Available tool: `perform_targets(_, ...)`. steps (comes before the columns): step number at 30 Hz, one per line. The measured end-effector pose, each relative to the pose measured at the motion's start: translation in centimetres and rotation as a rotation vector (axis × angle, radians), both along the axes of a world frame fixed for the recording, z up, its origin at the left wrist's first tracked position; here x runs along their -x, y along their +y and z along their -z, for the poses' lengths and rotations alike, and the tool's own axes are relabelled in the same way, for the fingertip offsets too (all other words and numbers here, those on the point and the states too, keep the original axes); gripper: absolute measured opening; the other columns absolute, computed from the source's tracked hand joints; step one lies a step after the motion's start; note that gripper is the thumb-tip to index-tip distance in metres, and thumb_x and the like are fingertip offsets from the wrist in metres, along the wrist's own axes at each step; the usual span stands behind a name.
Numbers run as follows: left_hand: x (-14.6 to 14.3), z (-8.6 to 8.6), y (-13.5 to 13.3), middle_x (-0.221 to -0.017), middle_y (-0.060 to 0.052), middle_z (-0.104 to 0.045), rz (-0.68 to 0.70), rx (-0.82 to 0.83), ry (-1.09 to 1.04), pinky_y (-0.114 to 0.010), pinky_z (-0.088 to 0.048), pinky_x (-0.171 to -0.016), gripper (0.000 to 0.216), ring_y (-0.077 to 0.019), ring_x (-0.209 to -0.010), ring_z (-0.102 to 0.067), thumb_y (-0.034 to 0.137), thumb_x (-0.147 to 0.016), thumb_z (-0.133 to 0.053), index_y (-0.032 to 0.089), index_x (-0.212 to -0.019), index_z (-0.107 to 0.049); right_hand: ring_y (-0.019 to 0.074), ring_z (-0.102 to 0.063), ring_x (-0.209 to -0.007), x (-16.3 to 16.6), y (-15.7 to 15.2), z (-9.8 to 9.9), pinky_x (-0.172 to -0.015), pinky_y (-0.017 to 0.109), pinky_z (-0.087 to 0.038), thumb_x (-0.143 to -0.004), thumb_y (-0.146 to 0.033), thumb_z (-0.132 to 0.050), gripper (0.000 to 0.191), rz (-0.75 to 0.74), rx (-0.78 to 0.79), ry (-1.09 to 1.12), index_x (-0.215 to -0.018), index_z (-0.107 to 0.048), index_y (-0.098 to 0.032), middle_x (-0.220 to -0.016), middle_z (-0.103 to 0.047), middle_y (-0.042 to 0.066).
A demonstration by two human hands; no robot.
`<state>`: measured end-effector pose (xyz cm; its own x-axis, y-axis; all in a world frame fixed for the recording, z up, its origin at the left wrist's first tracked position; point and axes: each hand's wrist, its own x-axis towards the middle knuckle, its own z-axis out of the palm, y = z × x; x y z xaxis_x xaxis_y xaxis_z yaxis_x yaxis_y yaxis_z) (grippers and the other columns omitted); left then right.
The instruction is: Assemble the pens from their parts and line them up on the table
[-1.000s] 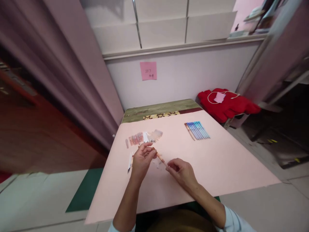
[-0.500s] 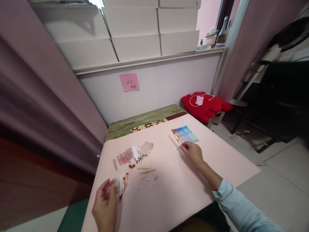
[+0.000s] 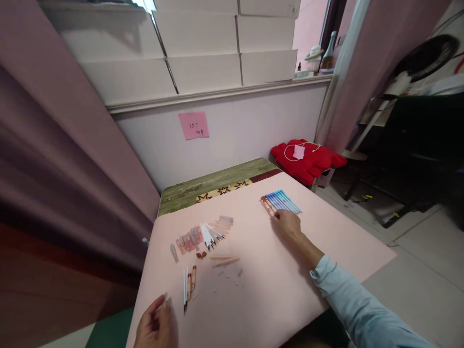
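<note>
My right hand [image 3: 288, 224] is closed, thumb and fingers pinched on the lower end of a brown-capped pen [image 3: 267, 205]. That pen lies at the left end of a neat row of blue pens [image 3: 282, 200]. At the front left, my left hand [image 3: 155, 326] is half curled, with a gap between thumb and fingers and nothing visible in it. Just right of it lie white pen refills [image 3: 185, 292] with dark tips and brown-and-cream pen barrels [image 3: 191, 282]. Further back are more white refills [image 3: 210, 236], reddish clear pen parts [image 3: 189, 239] and small brown caps [image 3: 201, 255].
Pale pink paper covers the table [image 3: 275, 280]. Beige sticks [image 3: 224, 260] and small clear bits [image 3: 228, 277] lie mid-table; translucent pieces [image 3: 224, 222] lie behind them. A red cloth item [image 3: 308, 162] sits beyond the far right corner. A pink note [image 3: 193, 125] is on the wall.
My right hand has lowered the brown-capped pen against the end of the blue row. My left hand has drawn back slightly toward the near edge. The view has shifted a little.
</note>
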<state>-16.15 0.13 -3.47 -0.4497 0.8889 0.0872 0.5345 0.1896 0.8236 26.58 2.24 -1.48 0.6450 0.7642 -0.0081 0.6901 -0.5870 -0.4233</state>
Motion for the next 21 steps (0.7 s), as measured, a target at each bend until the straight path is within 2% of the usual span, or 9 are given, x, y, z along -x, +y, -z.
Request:
perform_targets(5,-0.1,-0.1,-0.1,-0.095,-0.006,-0.071,0.010,-0.030,0.004,-0.041,-0.050,-0.086,0.049,-0.0264,-0.084,-0.064,0.055,-0.069,-0.059,0.021,-0.102,-0.069,0.0218,-0.067,-0.081,0.0,0.7,-0.2,-0.064,0.028,-0.039,-0.081,-0.026,-0.054,0.025,-0.024,0.045,-0.052,-0.090,-0.077,-0.021,-0.088,-0.075,0.010)
perform_targets(10,0.3,0.3,-0.1,-0.097,-0.004,-0.071,0.009,0.018,0.033,-0.040,-0.050,-0.084,0.044,-0.0252,-0.083,-0.065,0.054,-0.070,-0.059,0.024,-0.101,-0.069,0.0233,-0.068,-0.083,-0.1,1.3,-0.5,-0.068,0.028,-0.041,-0.085,-0.028,-0.054,0.025,-0.039,0.070,-0.080,-0.091,-0.076,-0.018,-0.089,-0.074,0.013)
perform_targets(17,0.2,0.4,-0.2,-0.095,-0.004,-0.070,0.022,0.014,0.037,-0.039,-0.049,-0.083,0.043,-0.0247,-0.085,-0.064,0.052,-0.072,-0.060,0.023,-0.103,-0.069,0.0235,-0.068,-0.086,-0.1,1.7,-0.6,-0.072,0.029,-0.044,-0.093,-0.032,-0.047,0.033,-0.032,0.096,-0.109,-0.094,-0.075,-0.016,-0.092,-0.074,0.015)
perform_targets(21,-0.1,0.8,-0.4,-0.095,-0.005,-0.071,0.013,-0.053,0.004,-0.037,-0.049,-0.084,0.042,-0.0233,-0.085,-0.064,0.050,-0.074,-0.061,0.020,-0.102,-0.070,0.0246,-0.068,-0.088,-0.2,1.4,-0.5,-0.074,0.031,-0.044,-0.094,-0.032,-0.046,0.033,-0.041,0.116,-0.119,-0.098,-0.075,-0.016,-0.096,-0.073,0.017)
